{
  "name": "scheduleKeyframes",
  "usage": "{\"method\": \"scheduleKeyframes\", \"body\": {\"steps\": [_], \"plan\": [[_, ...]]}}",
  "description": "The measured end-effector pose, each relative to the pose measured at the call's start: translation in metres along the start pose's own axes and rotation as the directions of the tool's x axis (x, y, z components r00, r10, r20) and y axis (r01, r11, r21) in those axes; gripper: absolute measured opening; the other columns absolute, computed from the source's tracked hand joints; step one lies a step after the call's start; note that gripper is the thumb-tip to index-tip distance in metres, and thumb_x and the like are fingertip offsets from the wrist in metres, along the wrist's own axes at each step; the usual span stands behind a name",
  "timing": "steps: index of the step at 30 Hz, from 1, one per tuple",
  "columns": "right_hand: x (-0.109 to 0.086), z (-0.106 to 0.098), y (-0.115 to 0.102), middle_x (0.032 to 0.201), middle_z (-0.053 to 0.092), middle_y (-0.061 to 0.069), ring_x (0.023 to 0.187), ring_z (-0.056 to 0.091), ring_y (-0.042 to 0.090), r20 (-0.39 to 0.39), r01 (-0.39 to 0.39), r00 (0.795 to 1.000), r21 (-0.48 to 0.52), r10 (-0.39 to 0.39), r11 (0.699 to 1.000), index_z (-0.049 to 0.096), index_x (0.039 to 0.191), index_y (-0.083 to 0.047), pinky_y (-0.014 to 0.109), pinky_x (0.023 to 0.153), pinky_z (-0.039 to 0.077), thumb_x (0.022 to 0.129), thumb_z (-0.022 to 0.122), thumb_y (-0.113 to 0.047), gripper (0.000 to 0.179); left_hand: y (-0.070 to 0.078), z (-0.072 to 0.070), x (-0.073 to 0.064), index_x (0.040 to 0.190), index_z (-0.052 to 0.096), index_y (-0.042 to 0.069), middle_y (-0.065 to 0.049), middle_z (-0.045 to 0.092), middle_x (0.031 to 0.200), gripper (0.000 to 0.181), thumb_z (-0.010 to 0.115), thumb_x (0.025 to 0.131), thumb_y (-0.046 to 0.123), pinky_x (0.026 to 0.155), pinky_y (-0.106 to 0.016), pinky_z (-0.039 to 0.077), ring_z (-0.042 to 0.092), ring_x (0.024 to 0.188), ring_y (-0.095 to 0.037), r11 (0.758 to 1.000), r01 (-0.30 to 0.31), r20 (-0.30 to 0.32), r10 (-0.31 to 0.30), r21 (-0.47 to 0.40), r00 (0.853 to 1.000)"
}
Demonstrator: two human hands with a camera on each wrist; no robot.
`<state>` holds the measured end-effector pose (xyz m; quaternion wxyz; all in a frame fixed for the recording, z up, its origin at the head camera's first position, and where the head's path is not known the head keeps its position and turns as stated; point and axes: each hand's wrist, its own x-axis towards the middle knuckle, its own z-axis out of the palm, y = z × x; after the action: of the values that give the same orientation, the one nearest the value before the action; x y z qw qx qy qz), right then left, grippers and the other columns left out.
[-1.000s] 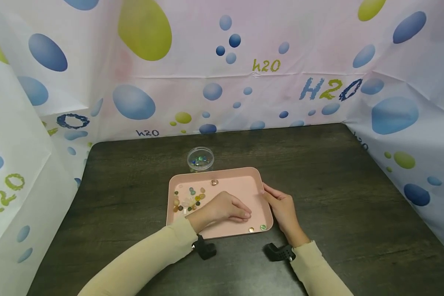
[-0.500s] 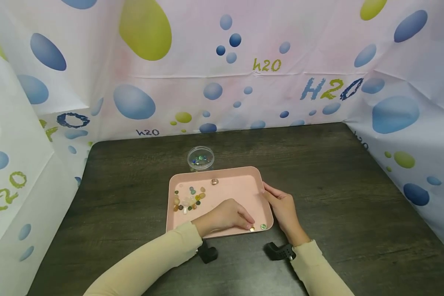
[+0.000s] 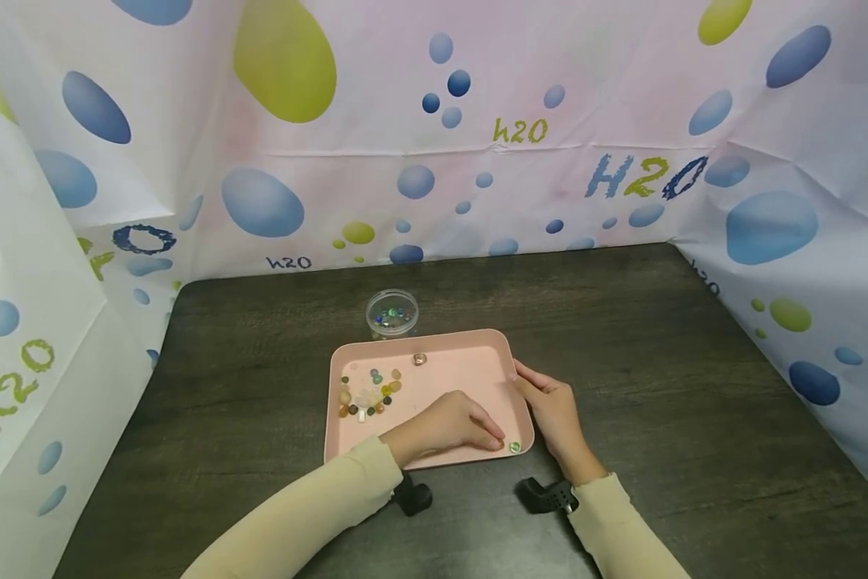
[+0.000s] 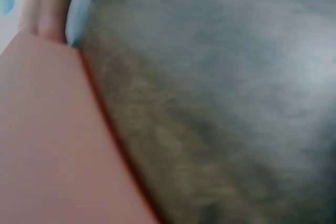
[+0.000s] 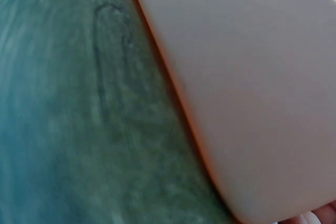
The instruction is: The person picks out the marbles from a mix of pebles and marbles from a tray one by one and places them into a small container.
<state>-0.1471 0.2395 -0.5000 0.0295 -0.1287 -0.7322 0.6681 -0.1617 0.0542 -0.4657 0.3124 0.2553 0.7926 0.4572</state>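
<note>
A pink rectangular tray (image 3: 462, 362) lies on the table, its outer wall filling much of both wrist views. My right hand (image 3: 555, 410) grips its right rim, thumb over the edge and fingers outside. Over the tray's front right part, my left hand (image 3: 451, 426) has its fingers curled down and pinches a small gold glass bead (image 3: 502, 444), mostly hidden by the fingertips. Just right of them, in the front corner, is a green glass bead (image 3: 515, 447). Several small stones (image 3: 368, 398) are grouped at the tray's left, and a clear brownish gem (image 3: 420, 359) sits by the back rim.
Behind the tray stands a round clear container (image 3: 392, 314) with blue and green beads inside. The dark wood-patterned table (image 3: 622, 322) is bordered by a white sheet (image 3: 361, 185) printed with blue and green drops. A black wrist camera (image 3: 542, 493) is on the right wrist.
My left hand has moved right and toward the front of the tray, onto the gold bead, which has shifted slightly right. The right hand keeps its grip on the rim.
</note>
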Motion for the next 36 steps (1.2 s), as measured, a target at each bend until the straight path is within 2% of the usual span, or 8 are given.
{"method": "scheduleKeyframes", "body": {"steps": [3,6,11,19,24,30,33,36], "plan": [[0.000,0.000,0.001,0.120,0.062,0.006,0.105,0.061,0.009,0.004,0.004,1.000,0.002,-0.004,1.000,0.065,0.118,-0.009,0.018,0.079,0.053,0.086,0.067,-0.027,0.037,-0.001,-0.007,0.001,0.090,0.076,0.012,0.003,0.073,0.085,0.015,0.075,0.078,0.020,0.078,-0.020,0.053,0.066,0.083,-0.003,0.980,0.032,-0.025,-0.038,-0.195,0.999],[-0.001,0.000,0.001,0.121,0.062,0.007,0.107,0.061,0.011,0.001,0.016,1.000,0.000,-0.016,1.000,0.064,0.119,-0.008,0.019,0.079,0.053,0.086,0.067,-0.026,0.037,-0.002,-0.014,0.001,0.096,0.074,0.004,-0.007,0.073,0.092,0.021,0.074,0.078,0.014,0.077,-0.028,0.056,0.069,0.085,-0.013,0.911,0.069,-0.050,-0.098,-0.407,0.994],[-0.003,0.001,-0.001,0.121,0.062,0.005,0.109,0.060,0.015,-0.010,0.006,1.000,-0.035,-0.007,0.999,0.064,0.119,-0.011,0.023,0.081,0.054,0.086,0.067,-0.028,0.037,-0.003,-0.028,-0.003,0.106,0.069,0.000,-0.011,0.070,0.102,0.029,0.071,0.081,0.014,0.084,-0.031,0.054,0.068,0.092,-0.015,0.817,0.057,-0.095,-0.135,-0.573,0.986],[-0.005,0.000,0.002,0.123,0.061,0.004,0.110,0.059,0.012,0.000,-0.005,1.000,-0.046,0.005,0.999,0.063,0.120,-0.013,0.022,0.081,0.054,0.085,0.067,-0.032,0.040,-0.002,-0.043,-0.008,0.115,0.063,-0.005,-0.014,0.067,0.110,0.032,0.065,0.085,0.006,0.087,-0.028,0.052,0.067,0.095,-0.014,0.725,-0.005,-0.167,-0.153,-0.689,0.974],[-0.005,0.001,0.000,0.123,0.061,0.004,0.107,0.059,0.005,0.006,-0.010,1.000,-0.027,0.010,1.000,0.063,0.121,-0.013,0.019,0.080,0.053,0.085,0.067,-0.034,0.042,-0.001,-0.051,-0.012,0.118,0.058,-0.009,-0.015,0.066,0.112,0.036,0.064,0.085,0.004,0.089,-0.026,0.051,0.067,0.096,-0.014,0.677,-0.083,-0.213,-0.111,-0.732,0.971],[-0.006,0.000,-0.001,0.124,0.060,0.004,0.105,0.059,0.003,0.016,-0.011,1.000,-0.069,0.012,0.998,0.062,0.122,-0.016,0.017,0.077,0.053,0.084,0.066,-0.040,0.045,0.000,-0.059,-0.017,0.119,0.054,-0.014,-0.014,0.067,0.109,0.036,0.061,0.086,0.000,0.090,-0.027,0.050,0.067,0.094,-0.014,0.639,-0.161,-0.277,-0.085,-0.752,0.957],[-0.008,-0.002,0.000,0.125,0.060,0.003,0.104,0.059,0.000,0.000,-0.024,1.000,-0.092,0.024,0.996,0.062,0.123,-0.017,0.016,0.076,0.053,0.084,0.067,-0.040,0.046,0.000,-0.062,-0.018,0.122,0.053,-0.012,-0.013,0.066,0.110,0.038,0.060,0.087,0.000,0.092,-0.027,0.049,0.066,0.096,-0.014,0.620,-0.167,-0.280,-0.087,-0.766,0.956],[-0.008,-0.002,0.001,0.125,0.059,0.004,0.101,0.058,-0.004,-0.002,-0.034,0.999,-0.097,0.034,0.995,0.061,0.124,-0.016,0.016,0.076,0.053,0.084,0.066,-0.041,0.047,-0.001,-0.067,-0.021,0.124,0.052,-0.011,-0.011,0.066,0.110,0.038,0.059,0.088,0.001,0.091,-0.026,0.050,0.066,0.096,-0.012,0.610,-0.178,-0.304,-0.108,-0.772,0.946]]}}
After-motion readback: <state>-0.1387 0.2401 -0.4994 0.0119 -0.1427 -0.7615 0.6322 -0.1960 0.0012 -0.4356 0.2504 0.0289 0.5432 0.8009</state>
